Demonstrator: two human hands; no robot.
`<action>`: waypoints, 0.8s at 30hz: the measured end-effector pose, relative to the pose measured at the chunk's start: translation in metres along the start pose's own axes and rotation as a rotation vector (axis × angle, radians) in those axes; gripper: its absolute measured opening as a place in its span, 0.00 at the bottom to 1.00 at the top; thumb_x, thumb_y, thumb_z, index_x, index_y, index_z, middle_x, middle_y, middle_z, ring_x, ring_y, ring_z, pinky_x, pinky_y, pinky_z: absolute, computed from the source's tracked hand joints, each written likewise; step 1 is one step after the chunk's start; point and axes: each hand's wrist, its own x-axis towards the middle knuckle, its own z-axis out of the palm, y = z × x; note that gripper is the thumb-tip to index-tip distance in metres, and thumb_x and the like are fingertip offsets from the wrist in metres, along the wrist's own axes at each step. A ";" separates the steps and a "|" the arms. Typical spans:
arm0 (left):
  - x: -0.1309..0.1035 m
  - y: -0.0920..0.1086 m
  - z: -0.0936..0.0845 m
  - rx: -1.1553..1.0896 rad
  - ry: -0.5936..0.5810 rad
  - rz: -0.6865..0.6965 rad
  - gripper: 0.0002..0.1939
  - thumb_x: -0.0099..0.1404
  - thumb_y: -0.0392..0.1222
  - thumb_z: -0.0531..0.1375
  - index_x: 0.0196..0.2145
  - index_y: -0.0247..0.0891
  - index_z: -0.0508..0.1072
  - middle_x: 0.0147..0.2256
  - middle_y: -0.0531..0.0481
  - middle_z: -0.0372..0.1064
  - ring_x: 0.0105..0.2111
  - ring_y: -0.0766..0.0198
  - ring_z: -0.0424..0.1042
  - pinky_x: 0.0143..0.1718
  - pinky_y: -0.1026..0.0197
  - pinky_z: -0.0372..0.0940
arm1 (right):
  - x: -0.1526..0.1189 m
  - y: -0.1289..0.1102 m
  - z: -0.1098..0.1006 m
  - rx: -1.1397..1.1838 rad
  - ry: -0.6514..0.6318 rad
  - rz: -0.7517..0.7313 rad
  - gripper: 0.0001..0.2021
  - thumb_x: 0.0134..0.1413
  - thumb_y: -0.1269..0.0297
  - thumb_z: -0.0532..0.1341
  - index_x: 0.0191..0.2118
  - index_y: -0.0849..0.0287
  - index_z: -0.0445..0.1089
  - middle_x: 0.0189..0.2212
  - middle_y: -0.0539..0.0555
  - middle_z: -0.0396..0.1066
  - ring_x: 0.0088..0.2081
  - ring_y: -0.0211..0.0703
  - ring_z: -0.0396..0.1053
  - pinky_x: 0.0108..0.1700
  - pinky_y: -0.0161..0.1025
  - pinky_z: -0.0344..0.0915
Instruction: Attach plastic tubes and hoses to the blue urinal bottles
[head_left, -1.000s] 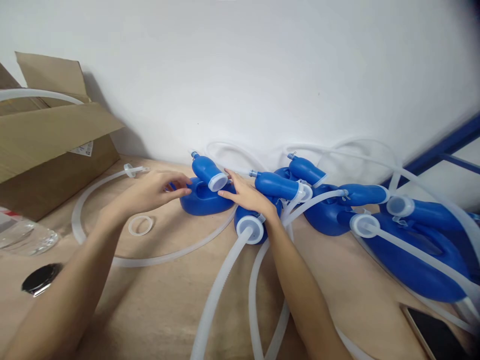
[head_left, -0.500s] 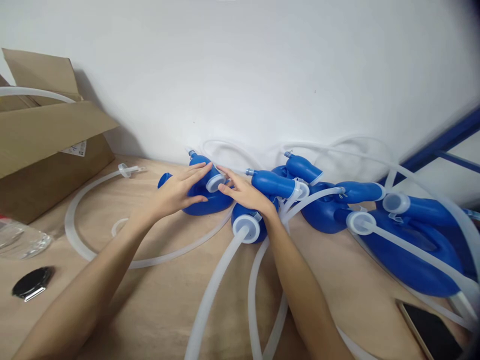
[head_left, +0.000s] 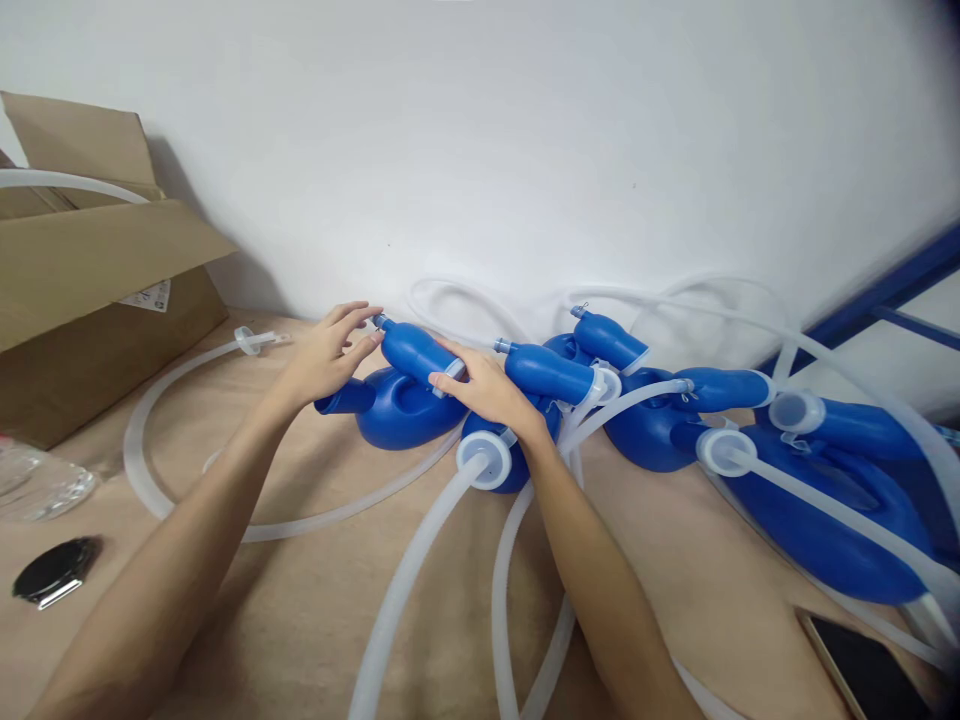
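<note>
The blue piece [head_left: 414, 352] is held over a blue bottle [head_left: 397, 425] on the bench [head_left: 315, 610], its pale rim [head_left: 453, 370] pinched by the right hand [head_left: 487, 382]; the left hand [head_left: 325, 355] is loosely spread at the nozzle [head_left: 383, 322]. Probably light, smooth and semi-stiff, it is best gripped mid-body.

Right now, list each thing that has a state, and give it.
Cardboard box: open, flaps spread.
Smartphone: lying flat, screen dark.
Watch: lying, face dark.
Clear plastic bottle: on its side, partly out of frame.
Front white cap: tube fitted to it.
Blue nozzled piece: gripped by the right hand.
</note>
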 end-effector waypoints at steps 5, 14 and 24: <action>-0.001 0.001 -0.011 0.026 0.016 0.074 0.26 0.70 0.58 0.57 0.60 0.43 0.74 0.66 0.40 0.63 0.52 0.49 0.75 0.48 0.49 0.76 | -0.003 0.004 -0.002 0.073 -0.062 0.124 0.31 0.64 0.57 0.63 0.70 0.53 0.62 0.44 0.53 0.81 0.43 0.49 0.79 0.58 0.52 0.71; 0.000 0.000 -0.003 -0.500 -0.127 -0.412 0.26 0.63 0.65 0.66 0.46 0.40 0.80 0.48 0.41 0.80 0.51 0.45 0.78 0.49 0.48 0.76 | -0.005 0.009 -0.002 0.187 -0.077 0.136 0.25 0.66 0.56 0.61 0.66 0.53 0.64 0.33 0.47 0.77 0.36 0.43 0.78 0.47 0.43 0.74; -0.001 -0.006 0.010 -0.731 -0.134 -0.421 0.29 0.53 0.67 0.73 0.37 0.39 0.77 0.40 0.44 0.79 0.45 0.49 0.79 0.53 0.47 0.74 | -0.003 0.013 -0.001 0.227 -0.083 0.125 0.26 0.66 0.58 0.61 0.67 0.52 0.64 0.35 0.48 0.76 0.35 0.42 0.78 0.42 0.40 0.77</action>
